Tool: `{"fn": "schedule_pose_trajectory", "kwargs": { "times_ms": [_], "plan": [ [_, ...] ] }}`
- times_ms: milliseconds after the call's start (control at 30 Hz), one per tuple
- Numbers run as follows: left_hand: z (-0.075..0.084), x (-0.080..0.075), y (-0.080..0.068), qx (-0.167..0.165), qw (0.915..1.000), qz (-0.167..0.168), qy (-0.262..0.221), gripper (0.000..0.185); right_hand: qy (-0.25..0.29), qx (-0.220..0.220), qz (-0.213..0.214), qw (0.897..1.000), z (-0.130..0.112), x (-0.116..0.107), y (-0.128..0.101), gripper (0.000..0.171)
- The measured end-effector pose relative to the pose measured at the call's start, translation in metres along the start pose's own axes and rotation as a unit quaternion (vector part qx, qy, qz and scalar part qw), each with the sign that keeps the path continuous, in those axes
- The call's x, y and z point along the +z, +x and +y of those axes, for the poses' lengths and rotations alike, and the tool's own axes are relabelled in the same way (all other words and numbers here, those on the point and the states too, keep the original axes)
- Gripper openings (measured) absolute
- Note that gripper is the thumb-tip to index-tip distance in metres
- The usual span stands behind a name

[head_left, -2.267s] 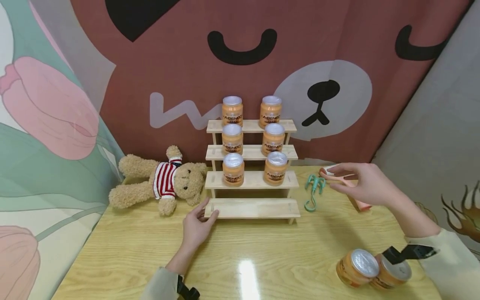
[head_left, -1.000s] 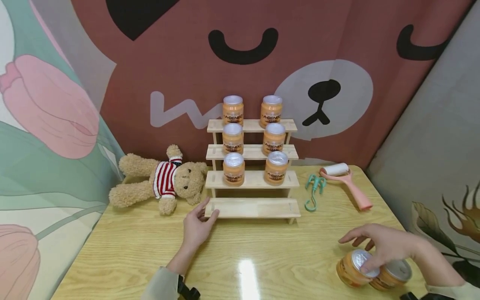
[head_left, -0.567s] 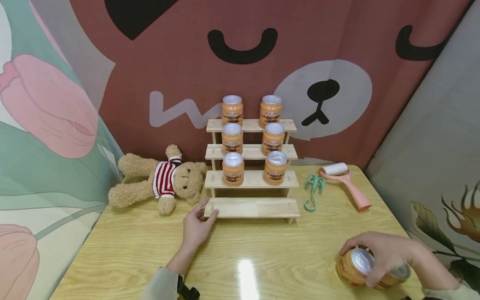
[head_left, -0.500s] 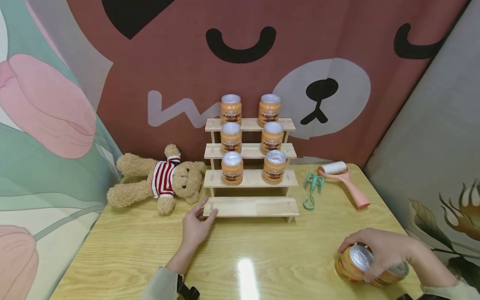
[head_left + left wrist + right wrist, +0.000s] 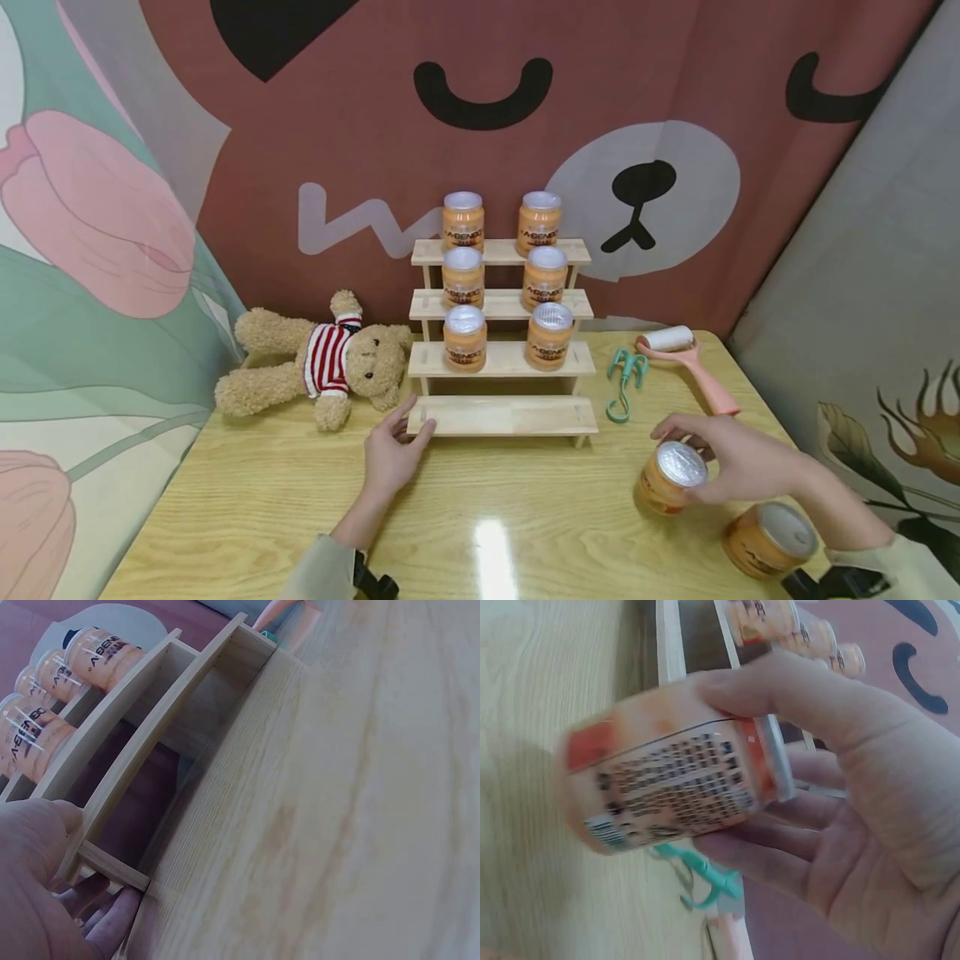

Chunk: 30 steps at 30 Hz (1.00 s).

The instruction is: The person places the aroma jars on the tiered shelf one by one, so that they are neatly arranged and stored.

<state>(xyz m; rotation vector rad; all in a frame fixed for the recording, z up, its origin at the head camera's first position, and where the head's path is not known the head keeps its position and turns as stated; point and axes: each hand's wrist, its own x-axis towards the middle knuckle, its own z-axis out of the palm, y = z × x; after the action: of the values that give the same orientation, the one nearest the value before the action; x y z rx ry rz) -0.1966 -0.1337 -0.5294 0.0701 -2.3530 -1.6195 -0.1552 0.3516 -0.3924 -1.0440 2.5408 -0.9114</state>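
My right hand grips an orange jar with a silver lid, thumb on one side and fingers on the other. In the right wrist view this jar is tilted and shows a printed text label. My left hand holds the left end of the lowest tier of a wooden step rack; the left wrist view shows the thumb on top and fingers below the board. Pairs of similar jars stand on the upper three tiers, while the lowest tier is bare. Another jar sits near my right wrist.
A teddy bear in a striped shirt lies left of the rack. To the right are a green claw-shaped hook and a pink-handled lint roller. The wooden table meets a printed curtain at the back.
My right hand has left the lint roller, taken hold of one of the two jars at the front right, and moved it up and left from the other. The left hand stays put.
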Motion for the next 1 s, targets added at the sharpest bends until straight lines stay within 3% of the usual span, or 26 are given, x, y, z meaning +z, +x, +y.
{"fn": "schedule_pose_trajectory", "kwargs": {
  "times_ms": [267,600,1000],
  "plan": [
    [0.000,0.000,-0.002,-0.008,1.0000,-0.002,0.001,0.056,-0.017,0.003,0.069,0.997,-0.013,-0.008,0.039,0.044],
    [0.003,0.003,0.005,-0.003,1.0000,0.001,0.004,0.055,-0.035,0.062,0.154,0.986,-0.041,-0.011,0.096,0.049],
    [0.001,0.001,0.001,-0.014,0.9999,-0.001,0.002,0.056,-0.002,0.030,0.165,0.986,-0.070,0.003,0.141,0.053]
  ]
}}
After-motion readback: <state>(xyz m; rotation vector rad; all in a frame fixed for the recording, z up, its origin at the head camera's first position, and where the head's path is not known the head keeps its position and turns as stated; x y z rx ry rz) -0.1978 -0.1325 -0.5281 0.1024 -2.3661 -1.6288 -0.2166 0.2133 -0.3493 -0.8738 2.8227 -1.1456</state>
